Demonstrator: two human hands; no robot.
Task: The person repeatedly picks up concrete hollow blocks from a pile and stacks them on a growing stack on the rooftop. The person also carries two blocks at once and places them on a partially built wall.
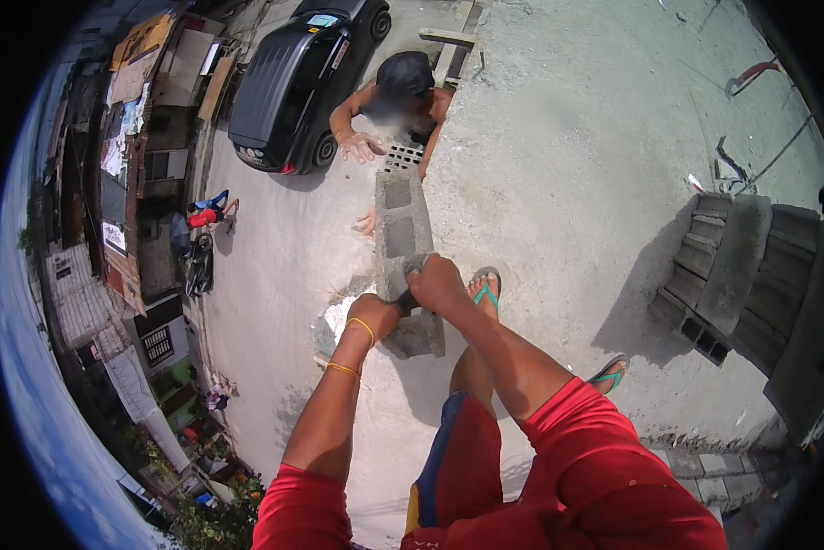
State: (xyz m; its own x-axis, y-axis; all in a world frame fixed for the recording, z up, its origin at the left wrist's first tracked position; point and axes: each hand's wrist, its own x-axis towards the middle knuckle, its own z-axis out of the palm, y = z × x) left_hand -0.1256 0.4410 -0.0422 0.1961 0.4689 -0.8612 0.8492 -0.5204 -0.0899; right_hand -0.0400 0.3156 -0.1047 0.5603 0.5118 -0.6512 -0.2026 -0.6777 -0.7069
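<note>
A grey hollow concrete block point(400, 215) stretches away from me, its square cells facing up. My left hand point(376, 316) is closed on its near part from the left side. Across from it, my right hand point(437, 283) is a fist on the same part, close to the left one. A dark gap shows between my hands, and a near blocky section point(414, 337) sticks out below them; whether it is the same block I cannot tell. Beyond the far end, a co-worker's hand point(362, 147) is spread beside a grey piece with several holes point(403, 159).
The co-worker point(403, 87) leans at the edge of the concrete slab point(559, 183). Another hand point(366, 222) shows left of the block. Stacked concrete blocks point(705, 247) stand at right. A dark car point(293, 82) and a motorcycle point(198, 264) are on the road.
</note>
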